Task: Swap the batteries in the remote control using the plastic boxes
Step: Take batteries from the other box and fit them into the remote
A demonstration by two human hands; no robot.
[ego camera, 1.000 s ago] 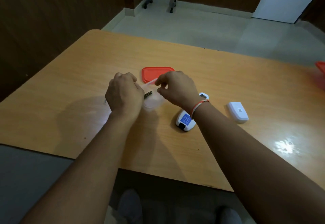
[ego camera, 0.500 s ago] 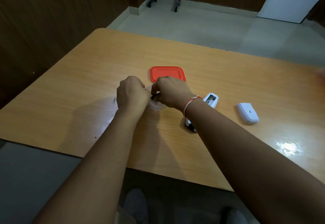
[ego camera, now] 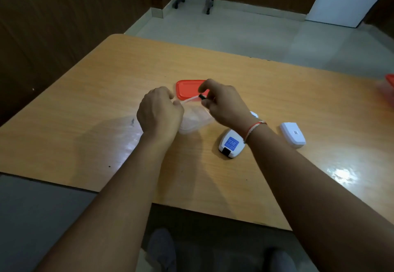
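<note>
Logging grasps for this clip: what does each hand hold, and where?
Right hand pinches a battery by one end; left hand grips the clear box at its rim.

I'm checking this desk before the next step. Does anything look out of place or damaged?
Nothing looks damaged or spilled. The red lid lies off the clear box, and the remote is face down with its white cover apart, as a battery swap needs.

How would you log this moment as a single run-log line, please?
left hand steadies clear box | right hand pinches battery over box | red lid off | remote open
</note>
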